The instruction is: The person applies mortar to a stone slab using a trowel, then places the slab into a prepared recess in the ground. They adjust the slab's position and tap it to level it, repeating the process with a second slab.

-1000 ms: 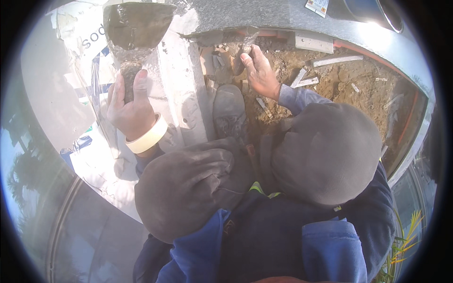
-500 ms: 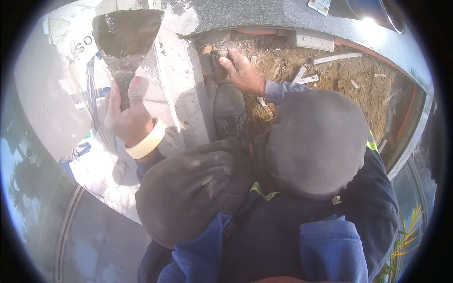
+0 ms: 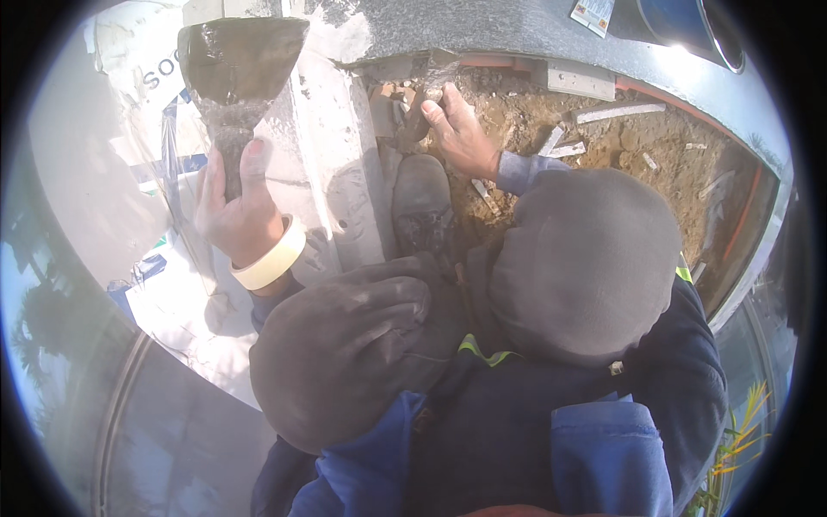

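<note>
My left hand (image 3: 241, 220) is closed around the handle of a wide putty knife (image 3: 244, 65), its dark, broad blade pointing away from me above the pale ledge. A roll of masking tape (image 3: 274, 256) hangs round my left wrist. Farther right, my right hand (image 3: 465, 138) grips what looks like a smaller putty knife (image 3: 443, 62), whose blade shows at the edge of the grey stone slab. Its handle is mostly hidden by my fingers. Below that hand lies bare soil, and my dusty shoe (image 3: 420, 194) stands beside the ledge.
A pale concrete ledge (image 3: 340, 164) runs up between my hands. The grey stone slab (image 3: 482, 30) crosses the far side, bearing a blue can (image 3: 676, 26) and a small packet (image 3: 593, 13). Light strips (image 3: 618, 112) lie on the soil (image 3: 637, 172). Printed plastic sacking (image 3: 172, 129) spreads at left.
My right hand has shifted slightly right, and the small blade now shows beyond its fingers at the slab's edge. The left hand keeps the wide putty knife almost in place.
</note>
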A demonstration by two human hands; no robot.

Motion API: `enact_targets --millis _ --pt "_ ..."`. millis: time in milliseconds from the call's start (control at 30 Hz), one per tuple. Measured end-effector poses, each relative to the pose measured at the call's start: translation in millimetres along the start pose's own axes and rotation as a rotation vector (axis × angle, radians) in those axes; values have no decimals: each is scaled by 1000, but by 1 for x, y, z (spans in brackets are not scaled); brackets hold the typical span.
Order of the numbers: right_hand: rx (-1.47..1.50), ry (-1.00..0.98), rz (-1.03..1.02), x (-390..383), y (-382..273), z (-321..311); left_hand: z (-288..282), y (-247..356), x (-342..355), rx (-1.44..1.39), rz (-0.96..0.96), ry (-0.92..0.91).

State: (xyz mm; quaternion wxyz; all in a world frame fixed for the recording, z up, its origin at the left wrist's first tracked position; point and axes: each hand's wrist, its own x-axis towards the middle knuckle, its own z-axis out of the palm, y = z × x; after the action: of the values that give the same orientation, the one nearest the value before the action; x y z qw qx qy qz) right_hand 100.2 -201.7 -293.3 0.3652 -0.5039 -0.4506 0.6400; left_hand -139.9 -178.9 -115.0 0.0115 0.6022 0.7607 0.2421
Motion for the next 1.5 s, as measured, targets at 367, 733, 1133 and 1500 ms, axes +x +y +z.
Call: enact_targets --millis 367,733,1133,1500 --pt "-260 -124 -19 16 10 -2 6 -10 -5 12 21 37" --pt "-610 -206 -268 -19 -21 -62 7 6 -6 -13 30 102" --pt "-726 -109 -488 0 -59 -46 14 8 -13 -210 54 103" --pt "-767 97 -222 -29 -67 -92 14 16 -16 -393 23 111"
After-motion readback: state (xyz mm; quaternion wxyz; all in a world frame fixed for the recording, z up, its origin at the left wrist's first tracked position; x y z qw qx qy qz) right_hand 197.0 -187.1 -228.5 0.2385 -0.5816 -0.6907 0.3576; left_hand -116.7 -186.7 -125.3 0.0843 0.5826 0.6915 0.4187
